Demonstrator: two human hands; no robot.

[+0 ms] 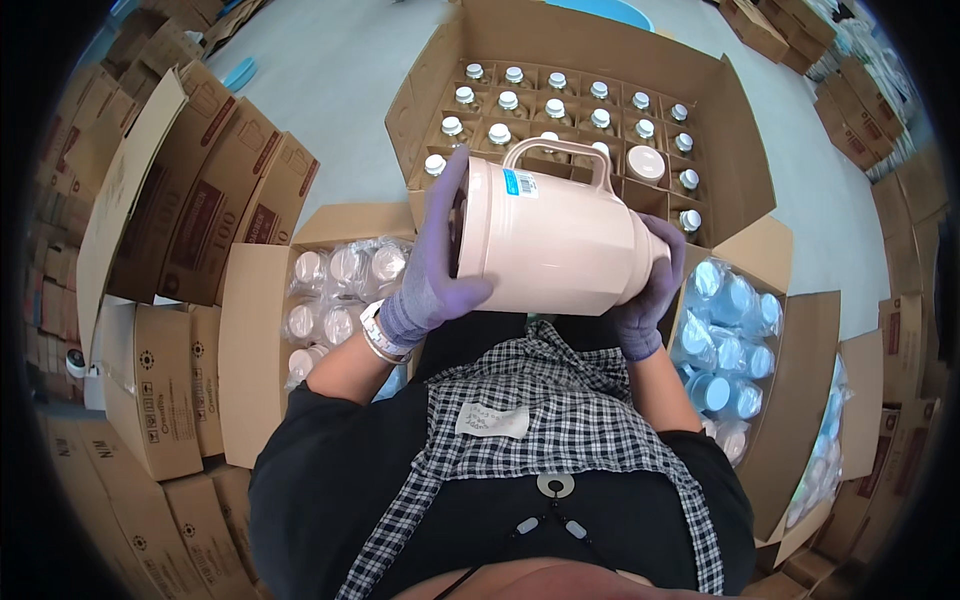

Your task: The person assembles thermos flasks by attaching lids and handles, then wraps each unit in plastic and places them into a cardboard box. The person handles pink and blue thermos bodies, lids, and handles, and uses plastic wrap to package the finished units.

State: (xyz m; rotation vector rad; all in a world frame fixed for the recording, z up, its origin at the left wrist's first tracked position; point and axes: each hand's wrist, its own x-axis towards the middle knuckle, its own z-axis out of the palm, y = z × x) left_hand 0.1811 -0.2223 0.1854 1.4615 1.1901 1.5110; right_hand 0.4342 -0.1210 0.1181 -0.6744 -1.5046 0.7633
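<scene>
Gloved left hand (440, 260) and right hand (652, 292) clamp a smooth, faceted pink jug (555, 250); beyond it, white-capped bottles (555, 108) are partly hidden

Big brown boxes (205, 215) were piled up on the left.
A little blue thing (240, 74) lay on the pale floor (335, 110), a big round blue thing (612, 12) peeked in at the top, and other boxes (848, 122) stood far right.

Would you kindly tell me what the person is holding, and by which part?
A pale pink vacuum jug: the left hand grips its wide end, the right hand its narrower end; neither hand holds the handle.
</scene>
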